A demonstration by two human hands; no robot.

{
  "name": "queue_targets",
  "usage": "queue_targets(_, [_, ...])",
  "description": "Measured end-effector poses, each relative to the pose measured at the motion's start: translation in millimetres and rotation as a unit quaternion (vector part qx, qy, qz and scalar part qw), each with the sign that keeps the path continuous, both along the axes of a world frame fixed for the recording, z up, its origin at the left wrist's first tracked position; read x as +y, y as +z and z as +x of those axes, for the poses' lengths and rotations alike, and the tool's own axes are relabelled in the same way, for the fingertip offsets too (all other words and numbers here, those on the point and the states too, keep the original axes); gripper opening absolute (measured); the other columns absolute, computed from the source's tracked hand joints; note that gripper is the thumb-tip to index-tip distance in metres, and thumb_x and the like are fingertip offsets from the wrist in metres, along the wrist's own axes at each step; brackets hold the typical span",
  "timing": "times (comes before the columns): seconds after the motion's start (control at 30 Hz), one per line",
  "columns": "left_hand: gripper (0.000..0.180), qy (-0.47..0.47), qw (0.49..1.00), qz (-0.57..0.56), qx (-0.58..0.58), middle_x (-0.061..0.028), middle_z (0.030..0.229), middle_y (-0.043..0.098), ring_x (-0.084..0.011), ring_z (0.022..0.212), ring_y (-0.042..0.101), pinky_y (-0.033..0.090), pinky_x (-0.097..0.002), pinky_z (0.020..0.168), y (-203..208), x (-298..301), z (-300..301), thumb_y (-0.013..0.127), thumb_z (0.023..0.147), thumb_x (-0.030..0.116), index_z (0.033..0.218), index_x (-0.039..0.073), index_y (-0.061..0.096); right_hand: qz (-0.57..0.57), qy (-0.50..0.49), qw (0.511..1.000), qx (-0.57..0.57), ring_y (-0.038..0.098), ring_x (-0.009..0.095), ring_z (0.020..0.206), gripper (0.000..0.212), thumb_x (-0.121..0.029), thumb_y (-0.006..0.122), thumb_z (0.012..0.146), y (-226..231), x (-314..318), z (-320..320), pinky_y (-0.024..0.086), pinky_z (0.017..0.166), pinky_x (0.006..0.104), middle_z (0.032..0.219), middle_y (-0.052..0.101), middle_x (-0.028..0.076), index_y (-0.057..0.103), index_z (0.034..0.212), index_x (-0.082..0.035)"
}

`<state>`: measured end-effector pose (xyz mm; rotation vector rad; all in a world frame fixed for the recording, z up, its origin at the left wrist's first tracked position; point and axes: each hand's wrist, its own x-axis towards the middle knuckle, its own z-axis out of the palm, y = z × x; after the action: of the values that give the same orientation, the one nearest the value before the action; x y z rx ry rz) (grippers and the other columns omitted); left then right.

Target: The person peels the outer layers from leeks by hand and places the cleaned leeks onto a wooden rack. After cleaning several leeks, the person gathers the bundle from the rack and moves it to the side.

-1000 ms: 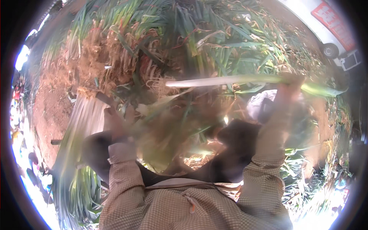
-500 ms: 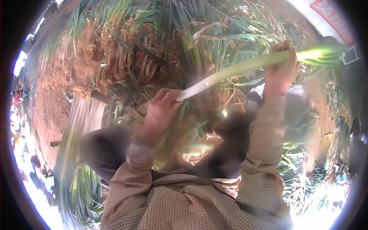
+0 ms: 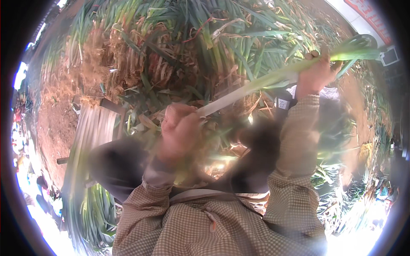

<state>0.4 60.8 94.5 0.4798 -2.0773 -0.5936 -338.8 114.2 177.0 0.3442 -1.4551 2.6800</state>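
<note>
A long green onion point(image 3: 239, 91) stretches slantwise in front of me, its white end low at the left and its green leaves high at the right. My left hand point(image 3: 180, 130), somewhat blurred, is closed at the white end; its fingers hide the tip. Farther right, my right hand point(image 3: 317, 77) wraps around the stalk just below the leaves. Beyond both hands lies a big heap of green onions point(image 3: 239, 38) with dry leaves mixed in. At my left, a bundle of cleaned white stalks point(image 3: 96, 128) rests on a rack, its leaves hanging toward me.
Rooty, soil-covered onions point(image 3: 100, 53) lie at the far left on brown ground point(image 3: 55, 128). Dark-clothed knees point(image 3: 115, 164) flank loose peelings between my legs. More green leaves point(image 3: 337, 192) spread at the lower right. A white panel with red marks point(image 3: 363, 17) stands at the far right.
Both hands stay on the green onion. My left hand has moved slightly right and toward me and turned; the right hand has dipped a little. The leafy end has shifted slightly.
</note>
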Motion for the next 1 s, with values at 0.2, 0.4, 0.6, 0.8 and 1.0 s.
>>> queue_targets(0.2, [0.01,-0.014,0.884,0.42,0.205,-0.0061,0.089,0.057,-0.0149,0.071,0.055,0.046,-0.0308,0.062,14.3,-14.1,11.9,0.052,0.101,0.016,0.104,0.007,0.054,-0.009,-0.022,0.999,-0.033,0.052,0.015,0.065,0.075,0.003,0.057,0.089,-8.9,17.2,-25.9,0.048,0.052,0.0296,0.087,0.054,0.008,0.021,0.152,-0.017])
queue_targets(0.4, [0.024,0.255,0.929,0.267,0.003,-0.0076,0.084,0.058,-0.0179,0.073,0.055,0.045,-0.0323,0.063,-115.1,-119.9,158.2,0.053,0.102,0.022,0.113,0.003,0.061,0.015,-0.037,0.997,-0.065,0.055,0.017,0.081,0.07,-0.007,0.057,0.094,12.2,5.3,9.7,0.051,0.064,0.0307,0.129,0.049,0.009,0.024,0.153,-0.024])
queue_targets(0.6, [0.048,0.069,0.966,0.062,-0.241,-0.0164,0.123,0.062,-0.03,0.11,0.063,0.051,-0.0356,0.091,-64.5,-86.1,69.4,0.068,0.084,0.004,0.131,0.001,0.057,-0.04,0.14,0.989,0.028,0.055,0.016,0.084,0.063,-0.015,0.05,0.097,19.2,-1.2,44.9,0.05,0.07,0.032,0.129,0.051,0.013,0.022,0.154,-0.017])
queue_targets(0.8, [0.056,-0.092,0.996,-0.009,-0.016,-0.0134,0.105,0.06,-0.0314,0.094,0.062,0.054,-0.0368,0.077,46.4,-9.0,-82.9,0.083,0.065,0.0,0.115,0.007,0.059,0.014,0.224,0.972,0.068,0.056,0.014,0.072,0.057,-0.015,0.052,0.097,5.2,-32.9,100.3,0.05,0.062,0.0292,0.118,0.056,0.015,0.029,0.149,-0.011])
queue_targets(1.0, [0.03,-0.029,0.998,0.047,0.035,-0.0091,0.086,0.057,-0.0232,0.076,0.059,0.049,-0.0342,0.067,15.7,-5.9,-84.8,0.073,0.075,-0.004,0.098,0.005,0.057,0.02,0.241,0.97,0.023,0.056,0.012,0.071,0.035,-0.019,0.057,0.096,-4.1,-42.0,104.6,0.048,0.06,0.0278,0.093,0.056,0.006,0.049,0.127,-0.005])
